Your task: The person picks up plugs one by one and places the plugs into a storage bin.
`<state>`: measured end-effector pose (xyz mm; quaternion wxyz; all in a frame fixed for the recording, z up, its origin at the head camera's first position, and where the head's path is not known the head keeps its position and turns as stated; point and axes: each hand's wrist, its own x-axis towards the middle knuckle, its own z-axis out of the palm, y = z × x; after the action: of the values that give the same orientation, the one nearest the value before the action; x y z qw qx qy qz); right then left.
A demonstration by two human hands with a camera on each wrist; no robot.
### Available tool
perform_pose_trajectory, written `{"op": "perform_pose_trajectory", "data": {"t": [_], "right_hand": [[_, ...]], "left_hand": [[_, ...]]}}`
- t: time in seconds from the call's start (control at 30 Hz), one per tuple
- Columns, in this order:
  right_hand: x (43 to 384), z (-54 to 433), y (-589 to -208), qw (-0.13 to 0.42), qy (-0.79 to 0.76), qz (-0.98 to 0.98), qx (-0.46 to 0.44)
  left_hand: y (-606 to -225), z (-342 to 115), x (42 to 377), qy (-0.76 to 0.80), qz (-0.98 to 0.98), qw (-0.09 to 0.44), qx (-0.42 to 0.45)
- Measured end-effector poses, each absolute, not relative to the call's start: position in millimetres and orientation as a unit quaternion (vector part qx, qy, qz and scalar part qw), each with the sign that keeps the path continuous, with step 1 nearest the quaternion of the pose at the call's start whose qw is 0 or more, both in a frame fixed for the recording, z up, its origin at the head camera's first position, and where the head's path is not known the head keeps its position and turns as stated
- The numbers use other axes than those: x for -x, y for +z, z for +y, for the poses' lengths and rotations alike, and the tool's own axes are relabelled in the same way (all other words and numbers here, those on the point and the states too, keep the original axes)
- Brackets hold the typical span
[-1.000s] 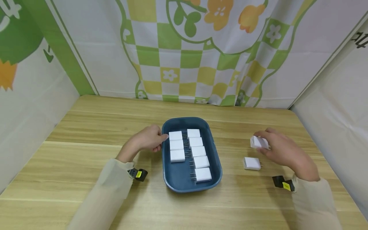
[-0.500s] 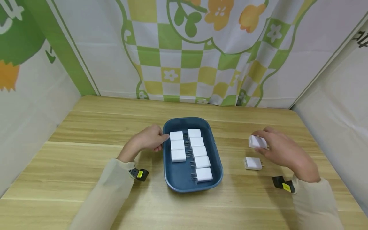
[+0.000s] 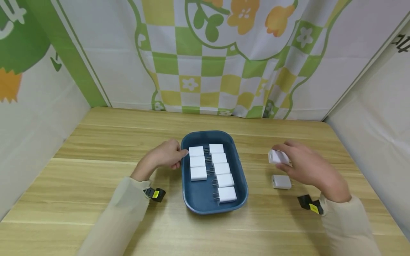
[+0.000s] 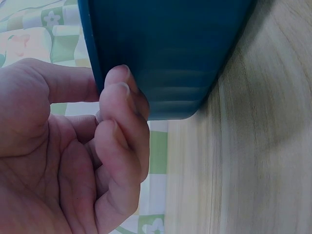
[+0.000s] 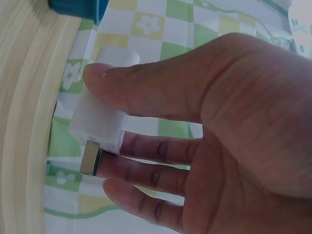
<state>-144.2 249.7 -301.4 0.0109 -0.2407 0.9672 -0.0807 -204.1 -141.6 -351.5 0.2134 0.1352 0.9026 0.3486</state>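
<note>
With thumb and fingers, my left hand point(image 3: 163, 156) pinches the left rim of a dark blue plastic tray point(image 3: 198, 195). The left wrist view shows the thumb on one side of the tray wall point(image 4: 170, 44) and curled fingers on the other. White USB charger plugs lie inside in two columns, three in the left column point(image 3: 197, 161) and several in the right column point(image 3: 222, 168), prongs toward the middle. Above the table on the right, my right hand point(image 3: 305, 165) holds another white charger point(image 5: 100, 114) between thumb and fingers. Below that hand a single charger point(image 3: 282, 181) lies on the table.
The wooden table point(image 3: 105, 142) carries the tray near its middle. A patterned green, yellow and white curtain point(image 3: 221, 67) hangs along the back edge, with pale cloth point(image 3: 374, 92) at the right side. Both wrists wear black camera straps point(image 3: 157, 194).
My right hand has carried its charger a little to the left. The left hand keeps its grip on the tray rim, and the chargers in the tray lie as before.
</note>
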Motion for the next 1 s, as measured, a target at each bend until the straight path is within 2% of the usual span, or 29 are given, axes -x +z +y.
{"op": "perform_pose_trajectory", "data": {"t": [0.47,1.0], "right_hand": [[143.5,218.3,-289.5,-0.009,-0.060,0.959,0.275],[143.3,191.5,-281.0,0.006,-0.062,0.959,0.276]], "left_hand": [[-351.9,-141.4,204.3,0.346,0.904,0.212,-0.134],[-351.6,-141.7,205.0,0.348,0.902,0.217,-0.133]]}}
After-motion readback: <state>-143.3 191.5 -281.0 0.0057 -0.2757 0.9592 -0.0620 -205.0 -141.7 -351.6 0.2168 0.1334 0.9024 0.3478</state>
